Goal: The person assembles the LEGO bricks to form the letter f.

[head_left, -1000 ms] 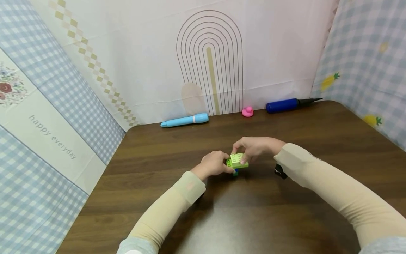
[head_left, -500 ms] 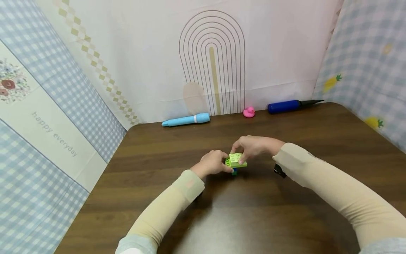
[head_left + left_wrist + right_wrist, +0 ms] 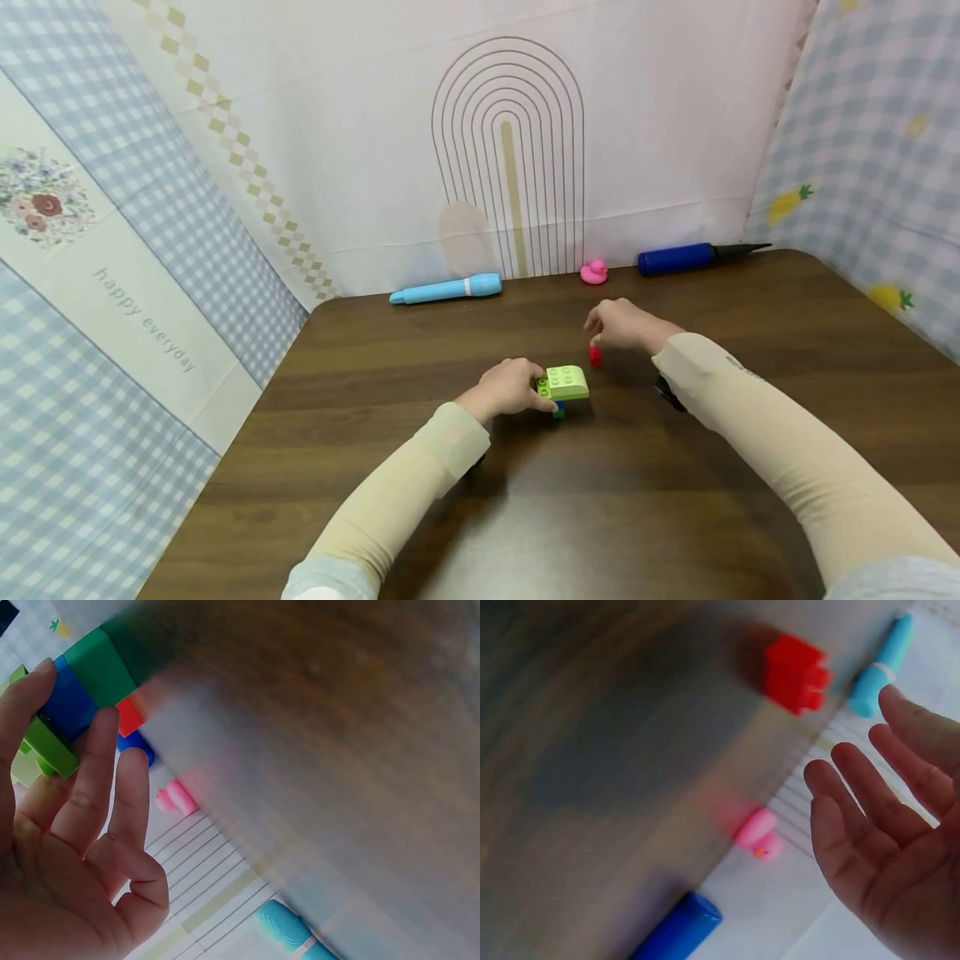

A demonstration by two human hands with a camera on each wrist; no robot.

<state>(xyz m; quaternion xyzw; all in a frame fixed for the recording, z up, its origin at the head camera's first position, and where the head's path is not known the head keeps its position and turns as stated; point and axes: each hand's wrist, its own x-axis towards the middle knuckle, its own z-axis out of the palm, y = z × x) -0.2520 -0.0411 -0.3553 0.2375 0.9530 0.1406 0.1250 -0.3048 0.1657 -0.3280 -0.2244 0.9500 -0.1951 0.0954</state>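
Note:
My left hand (image 3: 512,387) grips a small stack of toy building bricks near the table's middle. On top is a pale lime curved brick (image 3: 567,382), over a brighter lime brick (image 3: 54,747). Beneath them, in the left wrist view, come a blue brick (image 3: 69,703) and a dark green brick (image 3: 101,667) at the bottom. Thumb and fingers lie on either side of the stack. A red brick (image 3: 795,673) stands upright on the table to the stack's right. Just above it hovers my right hand (image 3: 624,323), fingers loosely bent and apart from it in the right wrist view.
Along the table's back edge lie a light blue toy microphone-like stick (image 3: 446,288), a pink rubber duck (image 3: 594,272) and a blue hand pump (image 3: 678,259) with a black nozzle. Patterned cloth (image 3: 360,125) hangs behind the brown table (image 3: 420,333).
My right hand has let go of the pale lime brick, which stays on the stack, and has moved right and back to above the red brick. The left hand keeps its grip.

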